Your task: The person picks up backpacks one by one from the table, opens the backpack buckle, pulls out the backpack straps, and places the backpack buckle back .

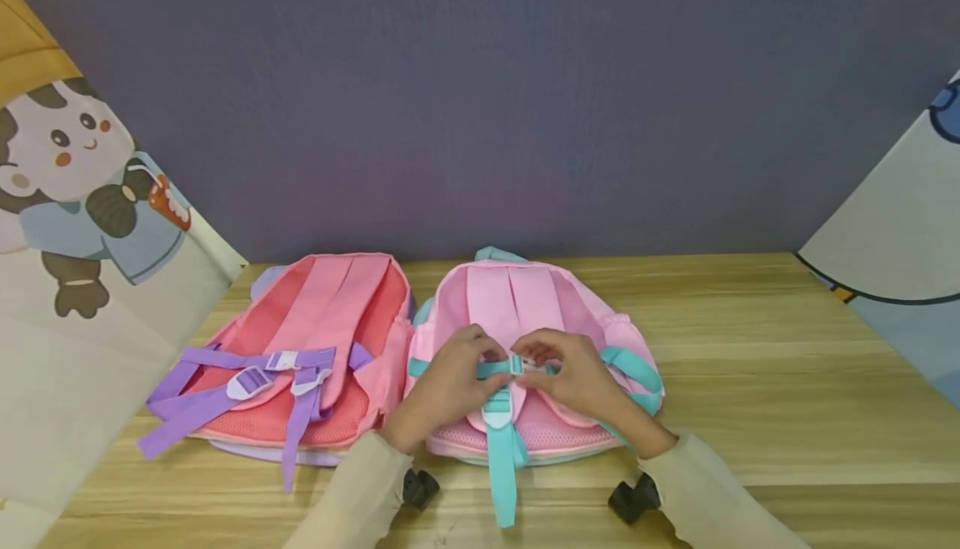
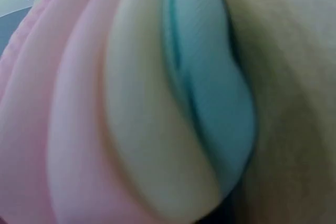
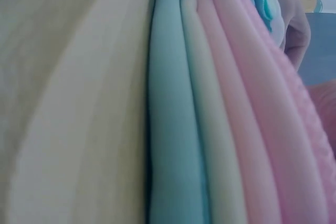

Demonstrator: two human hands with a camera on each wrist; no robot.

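Observation:
A pink backpack (image 1: 577, 291) lies with its strap side up on the wooden table. Across its middle runs a teal strap (image 1: 491, 368) with a small side-release buckle (image 1: 516, 364). My left hand (image 1: 453, 374) pinches the strap at the buckle's left side between thumb and fingers. From the right, my right hand (image 1: 573, 372) pinches the buckle's pale other part, partly hidden by the fingers. Both hands meet close together over the bag. Below them hangs a teal webbing end (image 1: 502, 474) from a white adjuster (image 1: 497, 416). The left wrist view shows the bag's layered pink edge (image 2: 79, 129) close up.
A coral backpack (image 1: 330, 291) with purple straps (image 1: 195, 382) lies against the pink one's left side; its white buckle (image 1: 285, 360) is joined. Behind both bags stands a dark grey panel (image 1: 525, 116). Wooden tabletop (image 1: 750, 382) extends to the right.

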